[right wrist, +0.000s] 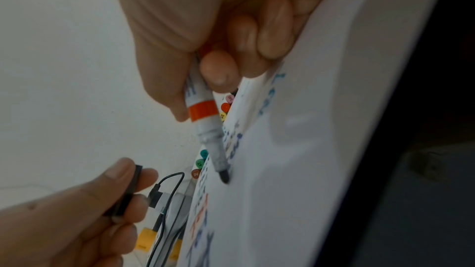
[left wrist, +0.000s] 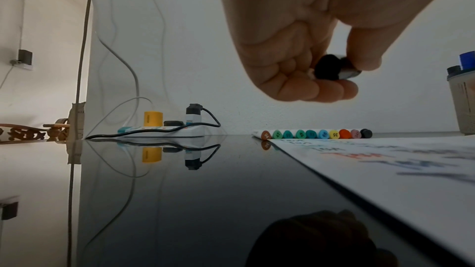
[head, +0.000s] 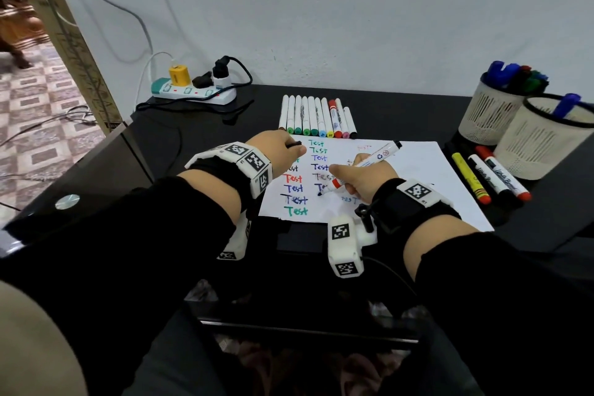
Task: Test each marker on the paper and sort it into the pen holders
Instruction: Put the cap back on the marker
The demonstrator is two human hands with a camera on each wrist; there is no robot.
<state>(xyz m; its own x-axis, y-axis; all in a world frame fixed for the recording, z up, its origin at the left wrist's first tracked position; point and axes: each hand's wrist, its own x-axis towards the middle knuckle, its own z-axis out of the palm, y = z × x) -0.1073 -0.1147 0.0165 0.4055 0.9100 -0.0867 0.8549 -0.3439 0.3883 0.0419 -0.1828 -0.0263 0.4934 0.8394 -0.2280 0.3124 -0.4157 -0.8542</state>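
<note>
head view: right hand [head: 360,178] wrapped around a white marker [head: 363,165] with an orange collar, dark tip down on the paper [head: 418,170] beside a half-written word in the second column. left hand [head: 283,146] over the paper's far-left corner, thumb and forefinger pinching a small black cap [head: 294,145]. two columns of "test" already written in green, blue, red and dark ink. row of slim markers [head: 316,117] lying untouched beyond the paper. three fat markers [head: 491,178] on the table in front of the two pen holders [head: 520,135], with several markers already standing in the far one and a blue one in the near one. roughly midway, judging by that split.

left wrist view: fingers [left wrist: 308,86] curled under, black cap pinched against the thumb, hand clear of the glossy black table [left wrist: 180,200]. power strip [left wrist: 162,131] by the wall.

right wrist view: marker gripped between thumb and curled fingers, tip touching the paper. still left: finishing this word, recapping, dropping it in a holder.
</note>
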